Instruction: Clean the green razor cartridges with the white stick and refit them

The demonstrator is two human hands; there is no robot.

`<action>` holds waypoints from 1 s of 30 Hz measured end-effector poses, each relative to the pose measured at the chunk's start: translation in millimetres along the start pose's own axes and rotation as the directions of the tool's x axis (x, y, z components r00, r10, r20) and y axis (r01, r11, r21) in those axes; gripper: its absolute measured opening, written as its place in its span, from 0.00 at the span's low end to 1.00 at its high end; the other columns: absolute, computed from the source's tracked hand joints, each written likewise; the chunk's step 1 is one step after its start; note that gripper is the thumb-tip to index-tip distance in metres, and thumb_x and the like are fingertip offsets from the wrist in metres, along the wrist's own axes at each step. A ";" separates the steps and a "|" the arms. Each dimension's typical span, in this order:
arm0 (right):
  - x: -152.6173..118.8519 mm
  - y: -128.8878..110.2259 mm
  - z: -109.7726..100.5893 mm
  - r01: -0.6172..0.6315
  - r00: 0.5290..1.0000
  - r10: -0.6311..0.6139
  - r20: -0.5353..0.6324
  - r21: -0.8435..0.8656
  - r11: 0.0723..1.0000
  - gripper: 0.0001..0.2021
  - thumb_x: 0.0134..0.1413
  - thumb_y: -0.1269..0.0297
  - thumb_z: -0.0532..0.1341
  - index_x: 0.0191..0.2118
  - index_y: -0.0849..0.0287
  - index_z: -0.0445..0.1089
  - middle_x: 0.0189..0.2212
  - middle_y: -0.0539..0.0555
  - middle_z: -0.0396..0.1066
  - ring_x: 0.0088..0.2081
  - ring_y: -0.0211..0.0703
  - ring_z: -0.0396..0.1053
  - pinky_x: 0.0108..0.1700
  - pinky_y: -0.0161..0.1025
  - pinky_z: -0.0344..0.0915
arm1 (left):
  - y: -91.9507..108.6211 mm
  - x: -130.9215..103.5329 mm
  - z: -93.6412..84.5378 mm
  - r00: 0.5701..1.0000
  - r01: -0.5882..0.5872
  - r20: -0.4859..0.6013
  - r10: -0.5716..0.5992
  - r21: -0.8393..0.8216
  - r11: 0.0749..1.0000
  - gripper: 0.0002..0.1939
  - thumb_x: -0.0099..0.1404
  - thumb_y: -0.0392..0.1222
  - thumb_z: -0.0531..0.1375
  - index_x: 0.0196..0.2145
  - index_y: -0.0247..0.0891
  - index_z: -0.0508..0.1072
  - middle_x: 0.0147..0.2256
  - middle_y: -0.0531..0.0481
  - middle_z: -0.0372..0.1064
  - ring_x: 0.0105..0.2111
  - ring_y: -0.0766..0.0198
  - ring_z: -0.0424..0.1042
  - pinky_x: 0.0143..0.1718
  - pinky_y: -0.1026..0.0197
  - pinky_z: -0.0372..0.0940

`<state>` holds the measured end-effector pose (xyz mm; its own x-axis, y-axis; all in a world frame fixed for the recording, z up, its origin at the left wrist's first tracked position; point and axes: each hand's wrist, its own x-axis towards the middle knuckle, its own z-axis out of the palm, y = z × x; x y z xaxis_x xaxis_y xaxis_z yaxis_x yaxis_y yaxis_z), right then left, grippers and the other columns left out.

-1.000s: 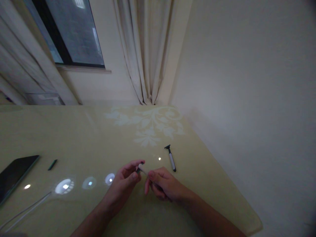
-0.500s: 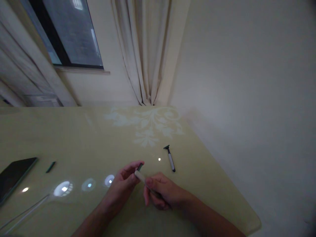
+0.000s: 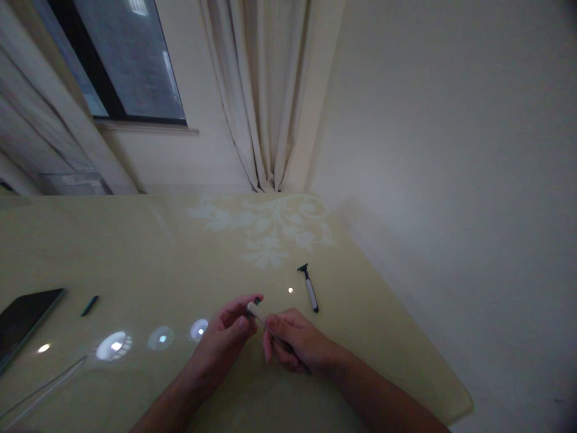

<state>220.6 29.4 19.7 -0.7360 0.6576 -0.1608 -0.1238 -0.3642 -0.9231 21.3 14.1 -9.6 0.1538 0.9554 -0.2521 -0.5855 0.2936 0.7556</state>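
My left hand (image 3: 232,328) is closed, pinching a small dark razor head (image 3: 257,300) between thumb and fingertips. My right hand (image 3: 295,340) wraps its fingers round a slim toothbrush (image 3: 253,309) with a pale, rounded end. That pale end touches or nearly touches the dark piece; the bristles cannot be made out, and most of the handle is hidden in my right fist. Beyond my right hand, a razor (image 3: 309,290) with a grey and black handle lies on the table, its head pointing away from me.
A second small dark green strip (image 3: 89,305) lies at the left of the glossy table (image 3: 148,258). Near it rests a dark tablet-like slab (image 3: 27,319). A thin pale cable (image 3: 49,385) crosses the lower left. A wall borders the right edge; curtains hang behind.
The pale end of the toothbrush has turned and shifted slightly against the small dark razor head. Both hands stay in nearly the same place. The view has drifted slightly.
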 end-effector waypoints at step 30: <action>-5.2 -15.1 1.0 0.163 0.942 -0.261 -0.211 -0.393 0.905 0.24 0.71 0.42 0.60 0.41 0.62 0.77 0.24 0.45 0.55 0.25 0.34 0.53 0.27 0.34 0.50 | 5.4 1.8 3.3 0.998 -0.062 0.011 0.062 -0.027 0.998 0.29 0.48 0.53 0.82 0.47 0.42 0.87 0.35 0.47 0.80 0.34 0.62 0.74 0.42 0.58 0.68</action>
<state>225.6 30.8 34.8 -0.5201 0.8539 0.0160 0.0301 0.0370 -0.9989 21.1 17.4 -4.0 0.1257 0.9721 -0.1981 -0.6151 0.2330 0.7532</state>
